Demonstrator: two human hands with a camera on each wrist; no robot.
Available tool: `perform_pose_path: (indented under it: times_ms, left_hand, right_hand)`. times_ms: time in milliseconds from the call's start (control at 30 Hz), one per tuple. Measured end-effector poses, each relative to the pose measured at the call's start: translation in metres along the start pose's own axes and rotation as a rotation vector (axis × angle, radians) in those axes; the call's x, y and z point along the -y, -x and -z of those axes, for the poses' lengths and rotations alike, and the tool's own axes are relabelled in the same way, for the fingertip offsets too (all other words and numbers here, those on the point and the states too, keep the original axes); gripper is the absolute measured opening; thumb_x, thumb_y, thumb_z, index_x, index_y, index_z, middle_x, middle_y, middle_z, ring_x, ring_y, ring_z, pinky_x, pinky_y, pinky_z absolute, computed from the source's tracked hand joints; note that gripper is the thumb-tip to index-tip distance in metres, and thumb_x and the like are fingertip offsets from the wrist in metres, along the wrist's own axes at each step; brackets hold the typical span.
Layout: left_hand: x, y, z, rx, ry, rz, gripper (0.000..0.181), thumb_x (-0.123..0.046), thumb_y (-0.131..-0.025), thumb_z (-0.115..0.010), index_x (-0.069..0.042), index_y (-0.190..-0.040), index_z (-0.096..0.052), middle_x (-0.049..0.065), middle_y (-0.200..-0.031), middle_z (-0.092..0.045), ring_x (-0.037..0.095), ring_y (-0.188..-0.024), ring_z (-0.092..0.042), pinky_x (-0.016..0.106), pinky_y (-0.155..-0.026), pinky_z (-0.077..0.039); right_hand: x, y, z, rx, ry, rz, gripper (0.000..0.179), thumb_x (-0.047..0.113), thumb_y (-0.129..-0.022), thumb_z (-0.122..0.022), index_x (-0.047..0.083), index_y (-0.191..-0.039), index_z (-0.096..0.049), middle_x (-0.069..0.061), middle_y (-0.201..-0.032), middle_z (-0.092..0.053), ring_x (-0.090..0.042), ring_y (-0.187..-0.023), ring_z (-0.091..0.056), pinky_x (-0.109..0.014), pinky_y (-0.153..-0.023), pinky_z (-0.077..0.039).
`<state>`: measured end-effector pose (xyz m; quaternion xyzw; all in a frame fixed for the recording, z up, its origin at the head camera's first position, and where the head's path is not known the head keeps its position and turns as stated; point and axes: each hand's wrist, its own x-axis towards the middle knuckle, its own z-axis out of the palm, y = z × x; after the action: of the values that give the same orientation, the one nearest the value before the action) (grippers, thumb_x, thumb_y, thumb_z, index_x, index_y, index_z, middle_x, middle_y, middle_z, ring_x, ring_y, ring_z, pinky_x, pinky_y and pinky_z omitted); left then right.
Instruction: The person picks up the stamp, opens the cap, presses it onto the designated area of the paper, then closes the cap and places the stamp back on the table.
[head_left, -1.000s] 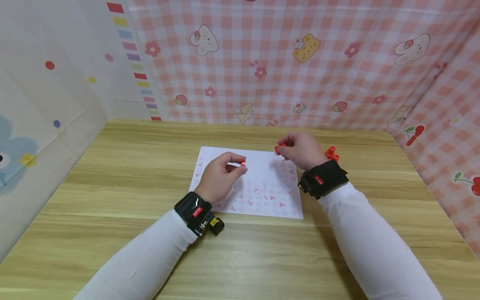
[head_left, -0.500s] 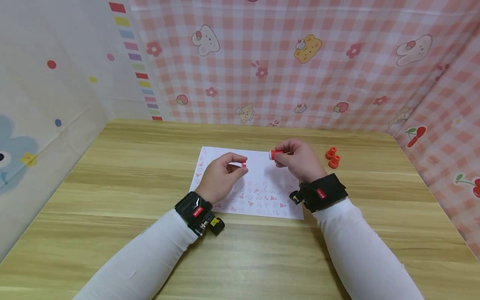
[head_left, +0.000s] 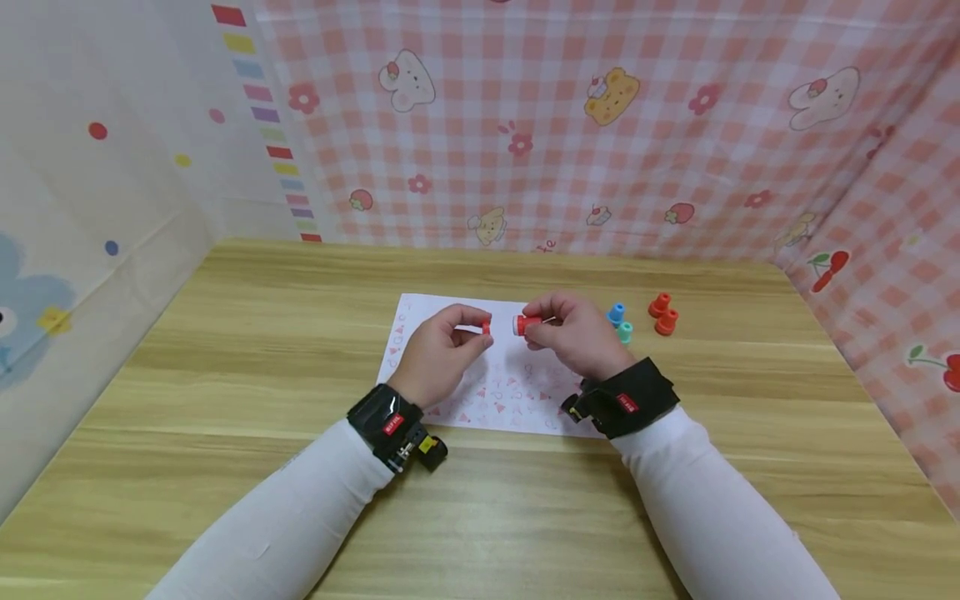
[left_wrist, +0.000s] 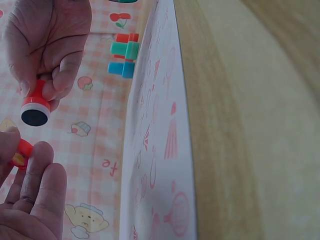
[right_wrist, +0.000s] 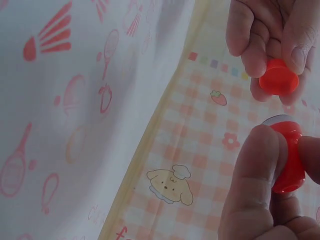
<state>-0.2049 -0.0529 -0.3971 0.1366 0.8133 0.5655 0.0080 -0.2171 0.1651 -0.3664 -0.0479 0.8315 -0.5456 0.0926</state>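
Observation:
Between thumb and fingers, my left hand [head_left: 438, 358] pinches a small red cap [head_left: 487, 327], whose hollow side shows in the right wrist view. My right hand [head_left: 577, 337] grips a red toy stamp [head_left: 528, 325] by its handle. The stamp is tipped sideways, its white collar toward the cap; a dark round face shows on the stamp [left_wrist: 36, 107] in the left wrist view. A short gap separates cap and stamp. Both hands are above a white sheet of paper [head_left: 491, 367] printed with red and pink rackets, shuttlecocks and other small shapes.
Right of the paper stand two red stamps [head_left: 663, 315]. Closer to my right hand are a blue stamp [head_left: 616, 314] and a teal stamp [head_left: 625, 333]. A patterned curtain [head_left: 555, 167] rises behind the wooden table [head_left: 487, 517].
The right hand has come left and slightly nearer with the red stamp, turning it sideways toward the cap. Blue and teal stamps have come into sight behind it. The left hand stays still.

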Motion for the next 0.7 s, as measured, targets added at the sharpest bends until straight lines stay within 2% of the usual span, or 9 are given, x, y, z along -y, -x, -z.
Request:
perform_pose_path:
  times_ms: [200, 367, 500, 700]
  left_hand:
    - [0.0001, -0.0005, -0.0003, 0.011, 0.025, -0.001, 0.03, -0.012, -0.099, -0.074, -0.006, -0.127, -0.068, 0.014, -0.126, -0.072, 0.031, -0.099, -0.077, 0.028, -0.078, -0.055]
    - [-0.0017, -0.0001, -0.0001, 0.02, 0.018, 0.007, 0.028, -0.014, -0.099, -0.074, -0.008, -0.126, -0.068, 0.01, -0.127, -0.072, 0.023, -0.1, -0.077, 0.03, -0.081, -0.058]
    - [-0.0026, 0.0005, -0.0003, 0.033, 0.015, 0.016, 0.027, -0.015, -0.099, -0.074, -0.01, -0.125, -0.069, 0.009, -0.127, -0.072, 0.016, -0.1, -0.077, 0.032, -0.086, -0.059]
    - [-0.0028, 0.0013, -0.001, 0.048, 0.022, 0.015, 0.025, -0.016, -0.099, -0.075, -0.011, -0.123, -0.069, 0.005, -0.123, -0.073, 0.017, -0.101, -0.078, 0.034, -0.087, -0.059]
  right_hand:
    - [0.0019, 0.0019, -0.0016, 0.027, -0.008, -0.012, 0.019, 0.008, -0.1, -0.069, 0.004, -0.119, -0.07, -0.015, -0.113, -0.075, -0.025, -0.09, -0.071, -0.034, -0.088, -0.061]
    - [0.004, 0.0031, -0.0048, 0.043, -0.019, 0.001, 0.017, 0.007, -0.1, -0.069, 0.003, -0.116, -0.071, -0.014, -0.112, -0.074, -0.024, -0.09, -0.07, -0.033, -0.086, -0.061]
    - [0.0052, 0.0038, -0.0059, 0.047, -0.007, -0.005, 0.016, 0.008, -0.1, -0.07, 0.005, -0.116, -0.073, -0.015, -0.112, -0.074, -0.024, -0.091, -0.07, -0.041, -0.091, -0.061]
    - [0.0052, 0.0039, -0.0066, 0.058, 0.033, -0.009, 0.017, 0.012, -0.1, -0.071, 0.008, -0.116, -0.075, -0.019, -0.112, -0.074, -0.025, -0.092, -0.071, -0.05, -0.095, -0.058]
